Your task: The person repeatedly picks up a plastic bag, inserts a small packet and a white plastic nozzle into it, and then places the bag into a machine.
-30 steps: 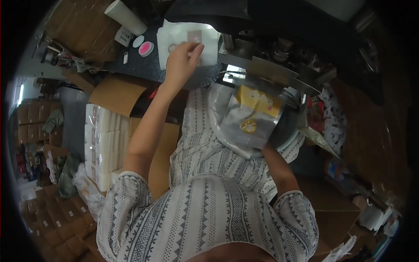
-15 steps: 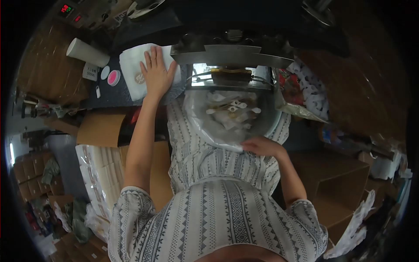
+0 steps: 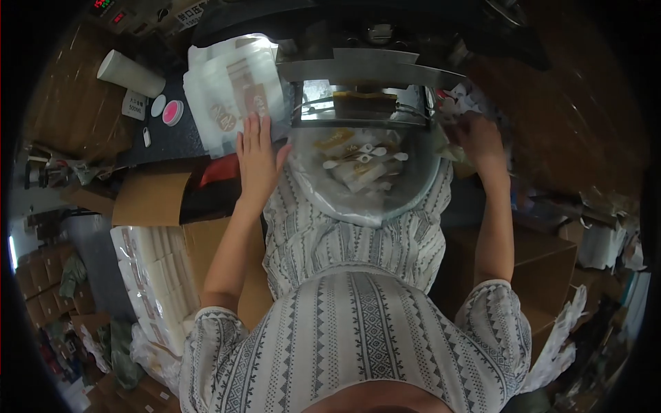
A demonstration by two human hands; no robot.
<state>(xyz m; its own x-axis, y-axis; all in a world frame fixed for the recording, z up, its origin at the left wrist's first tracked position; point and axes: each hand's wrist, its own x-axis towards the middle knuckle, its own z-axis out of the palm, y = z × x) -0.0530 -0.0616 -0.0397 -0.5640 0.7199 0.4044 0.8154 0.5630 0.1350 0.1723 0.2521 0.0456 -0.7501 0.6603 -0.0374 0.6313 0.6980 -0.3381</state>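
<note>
My left hand (image 3: 259, 158) rests palm down with fingers stretched out, fingertips on the lower edge of a stack of clear, printed plastic bags (image 3: 210, 86). My right hand (image 3: 480, 143) reaches into the packet of white plastic pieces (image 3: 463, 100) at the right of the machine; its fingertips are hidden there. Between the hands, over my lap, sits a round basin (image 3: 323, 199) that looks plastic-lined. Several white spoons (image 3: 365, 157) and small clear packets (image 3: 368, 177) lie in it.
A dark machine with a metal front bar (image 3: 372, 69) stands ahead. On the left are a white cup (image 3: 131, 73) on its side, a round pink tub (image 3: 172, 113) and a small labelled card (image 3: 134, 105). Open cardboard boxes (image 3: 151, 198) flank me, with wrapped white packs (image 3: 155, 275) at left.
My right hand has left the basin's near rim and moved up and right into the packet. My left hand has slid down the bags, whose top layer now shows brown print.
</note>
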